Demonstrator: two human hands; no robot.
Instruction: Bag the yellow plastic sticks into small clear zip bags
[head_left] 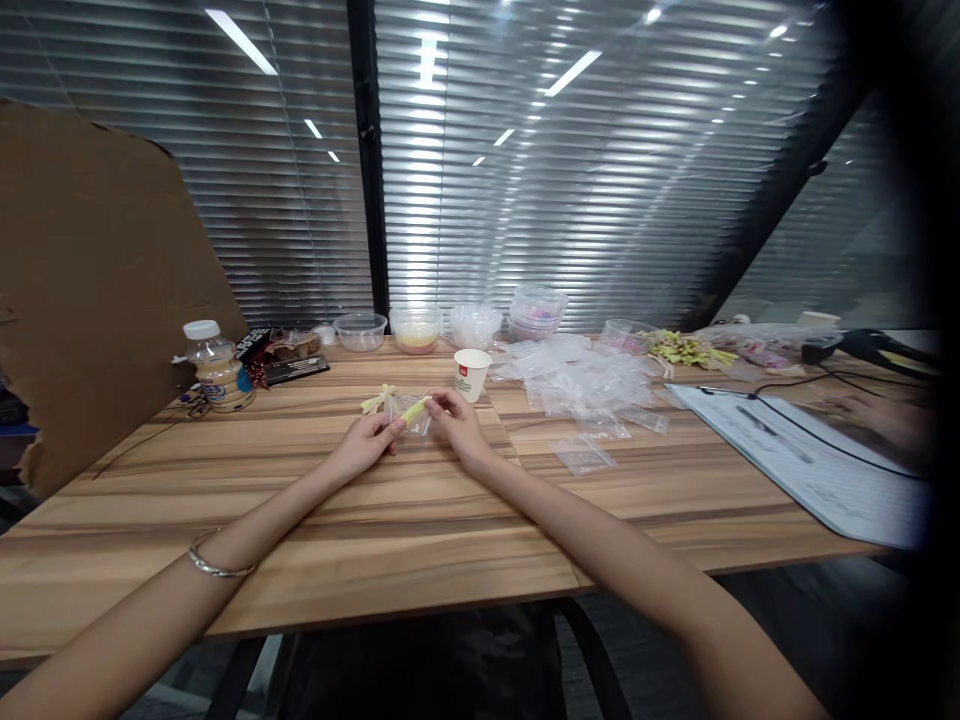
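Note:
Between my hands is a slim yellow strip, slanting up to the right over a small clear bag. My left hand pinches the strip's lower left end. The fingertips of my right hand are closed on its upper right end. Just behind my left hand lies a pale yellow tied piece. A white paper cup with a red mark stands right behind my right hand. Whether my fingers also hold the bag is too small to tell.
Clear bags lie heaped right of the cup, with one loose bag nearer. Plastic bowls line the back. A bottle stands left; yellow pieces, a clipboard and another person's blurred hand are right.

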